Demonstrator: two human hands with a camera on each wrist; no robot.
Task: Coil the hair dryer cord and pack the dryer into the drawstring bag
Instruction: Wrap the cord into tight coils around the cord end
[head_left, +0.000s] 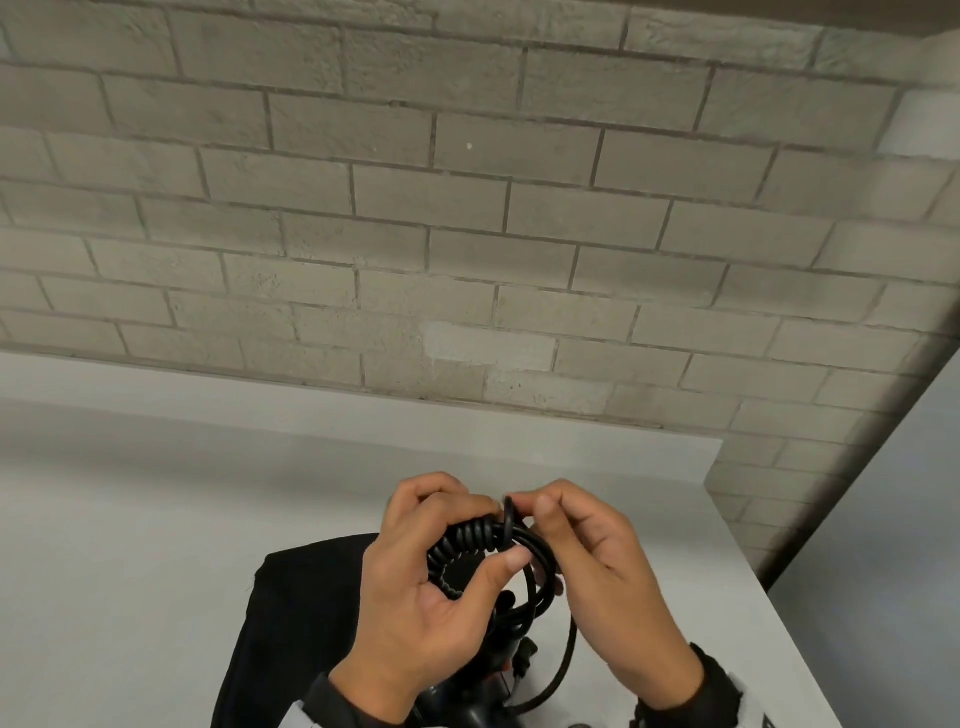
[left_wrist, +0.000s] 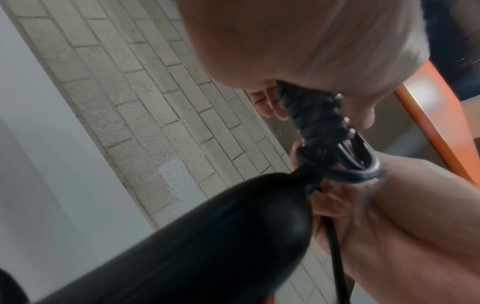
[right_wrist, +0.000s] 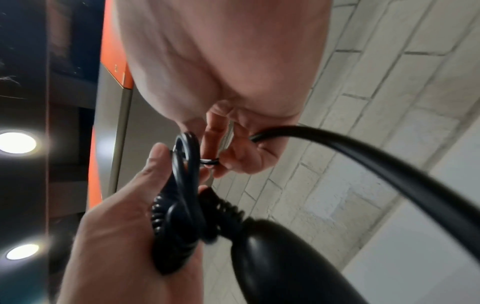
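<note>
Both hands are raised over the white table (head_left: 130, 519) with the black cord (head_left: 467, 540) between them. My left hand (head_left: 485, 530) grips the spiral-wound bundle (left_wrist: 324, 131), thumb over its front. My right hand (head_left: 530, 512) pinches a smooth loop of cord (right_wrist: 187, 156) at the bundle's right end. A slack stretch (right_wrist: 363, 156) hangs down from the right hand (right_wrist: 228, 156). The black hair dryer (head_left: 467, 701) sits below the hands, its body large in both wrist views (left_wrist: 207, 236) (right_wrist: 280, 257). The black drawstring bag (head_left: 301, 613) lies flat on the table under my left forearm.
A grey brick wall (head_left: 467, 234) rises directly behind the table. The table's right edge (head_left: 769, 587) runs diagonally close to my right hand, with floor beyond. An orange-edged panel (right_wrist: 111, 51) and ceiling lights (right_wrist: 16, 143) show overhead in the wrist views.
</note>
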